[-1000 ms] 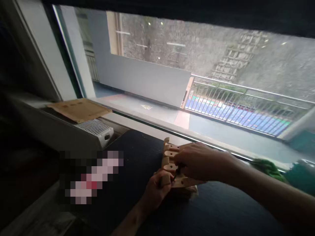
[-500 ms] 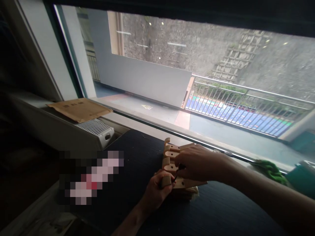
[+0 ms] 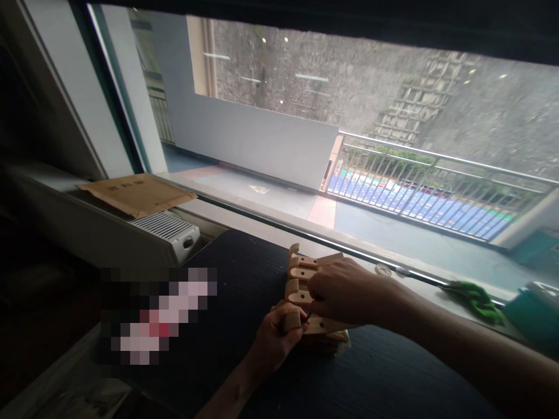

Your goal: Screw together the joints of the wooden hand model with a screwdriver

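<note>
Hazy daylight enters through the window, its glass streaked with reflections, while the desk lies in dim shadow, the far left is nearly black, and coarse pixelation masks one patch.

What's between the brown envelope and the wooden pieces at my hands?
In the head view, part of a white slatted unit, then black tabletop, lie between the brown envelope and wooden pieces.

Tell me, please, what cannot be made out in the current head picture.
Dark tool: head view, mostly hidden by the right hand's grip.
Wooden pieces: head view, partly covered by that same grip.
Marks on the envelope: head view, too small to read.
Pixelated patch: head view, blocks mask what is there.
</note>
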Action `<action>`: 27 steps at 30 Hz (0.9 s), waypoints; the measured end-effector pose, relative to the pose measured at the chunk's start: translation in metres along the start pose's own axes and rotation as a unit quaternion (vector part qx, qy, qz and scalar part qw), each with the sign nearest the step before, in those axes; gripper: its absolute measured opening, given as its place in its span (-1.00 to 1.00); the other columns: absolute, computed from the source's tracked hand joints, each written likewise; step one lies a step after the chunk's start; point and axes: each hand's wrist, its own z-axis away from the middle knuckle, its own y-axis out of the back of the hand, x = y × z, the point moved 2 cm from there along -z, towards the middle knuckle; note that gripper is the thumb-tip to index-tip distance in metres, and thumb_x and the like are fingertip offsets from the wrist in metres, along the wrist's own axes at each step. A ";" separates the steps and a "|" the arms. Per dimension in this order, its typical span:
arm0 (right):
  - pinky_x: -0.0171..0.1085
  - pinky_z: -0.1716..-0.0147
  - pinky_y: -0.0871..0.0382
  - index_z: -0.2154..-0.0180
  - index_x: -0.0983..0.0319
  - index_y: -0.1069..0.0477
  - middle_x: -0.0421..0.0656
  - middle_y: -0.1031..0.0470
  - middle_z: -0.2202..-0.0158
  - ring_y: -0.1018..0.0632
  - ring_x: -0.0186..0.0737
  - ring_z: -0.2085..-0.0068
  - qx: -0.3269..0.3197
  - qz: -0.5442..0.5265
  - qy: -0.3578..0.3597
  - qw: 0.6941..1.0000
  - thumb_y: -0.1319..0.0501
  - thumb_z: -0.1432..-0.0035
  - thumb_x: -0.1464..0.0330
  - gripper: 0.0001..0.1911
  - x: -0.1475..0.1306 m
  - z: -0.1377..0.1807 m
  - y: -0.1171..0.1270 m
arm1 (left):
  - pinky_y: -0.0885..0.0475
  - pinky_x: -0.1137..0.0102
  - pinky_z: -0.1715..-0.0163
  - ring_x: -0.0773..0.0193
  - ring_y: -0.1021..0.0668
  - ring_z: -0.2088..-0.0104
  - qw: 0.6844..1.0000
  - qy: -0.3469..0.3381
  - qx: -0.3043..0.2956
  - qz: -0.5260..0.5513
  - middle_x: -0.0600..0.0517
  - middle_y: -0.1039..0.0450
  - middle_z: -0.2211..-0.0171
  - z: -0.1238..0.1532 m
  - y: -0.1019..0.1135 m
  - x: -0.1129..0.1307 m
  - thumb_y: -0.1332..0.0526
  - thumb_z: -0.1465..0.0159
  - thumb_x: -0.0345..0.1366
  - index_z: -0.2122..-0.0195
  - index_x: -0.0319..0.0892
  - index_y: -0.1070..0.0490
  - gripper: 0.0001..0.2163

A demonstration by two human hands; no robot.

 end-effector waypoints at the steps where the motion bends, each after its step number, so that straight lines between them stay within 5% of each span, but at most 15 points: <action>1: -0.31 0.41 -0.12 0.35 0.27 -0.45 -0.13 -0.47 0.37 -0.44 -0.26 0.33 -0.011 -0.005 -0.005 1.000 -0.18 -0.12 0.39 -0.90 0.000 0.002 0.002 | -0.35 0.35 0.15 0.21 -0.48 0.23 1.000 -0.003 -0.001 -0.001 0.02 -0.43 0.31 0.000 0.000 0.000 -0.24 -0.17 -0.38 0.32 -0.17 -0.41 -0.95; 5: -0.33 0.43 -0.12 0.40 0.27 -0.45 -0.15 -0.47 0.39 -0.43 -0.27 0.35 -0.051 0.012 0.002 0.999 -0.19 -0.02 0.53 -0.90 0.000 0.002 0.005 | -0.35 0.36 0.14 0.22 -0.48 0.22 1.000 -0.011 -0.001 -0.004 0.03 -0.44 0.30 -0.001 0.001 -0.001 -0.24 -0.18 -0.37 0.31 -0.15 -0.41 -0.94; 9: -0.32 0.48 -0.09 0.48 0.27 -0.45 -0.16 -0.42 0.49 -0.40 -0.28 0.41 -0.029 0.026 0.048 0.998 -0.17 -0.09 0.46 -0.86 0.001 -0.004 -0.003 | -0.35 0.35 0.13 0.20 -0.48 0.20 1.000 -0.008 -0.005 -0.007 0.02 -0.44 0.29 -0.001 0.001 0.000 -0.24 -0.17 -0.38 0.31 -0.16 -0.42 -0.94; 15: -0.30 0.45 -0.12 0.37 0.28 -0.46 -0.13 -0.45 0.45 -0.43 -0.24 0.39 -0.024 0.036 0.009 0.999 -0.10 -0.20 0.36 -0.80 0.002 -0.002 -0.004 | -0.36 0.37 0.16 0.21 -0.49 0.23 1.000 -0.006 0.005 -0.004 0.02 -0.44 0.31 0.000 0.001 0.003 -0.23 -0.16 -0.38 0.33 -0.16 -0.44 -0.95; 21: -0.33 0.43 -0.15 0.35 0.25 -0.42 -0.17 -0.46 0.37 -0.45 -0.28 0.35 -0.013 -0.011 0.024 1.000 -0.21 0.00 0.51 -0.89 -0.002 0.003 0.007 | -0.36 0.35 0.13 0.19 -0.49 0.21 1.000 -0.004 0.009 0.004 0.00 -0.46 0.30 -0.001 0.001 0.002 -0.24 -0.16 -0.35 0.33 -0.17 -0.43 -0.94; 27: -0.31 0.43 -0.14 0.46 0.24 -0.43 -0.15 -0.44 0.42 -0.41 -0.28 0.39 -0.021 0.018 0.061 0.998 -0.14 -0.15 0.42 -0.84 -0.003 -0.005 0.000 | -0.35 0.36 0.12 0.20 -0.49 0.20 1.000 0.000 0.009 0.012 0.01 -0.47 0.29 -0.001 0.000 0.001 -0.24 -0.16 -0.37 0.33 -0.17 -0.43 -0.95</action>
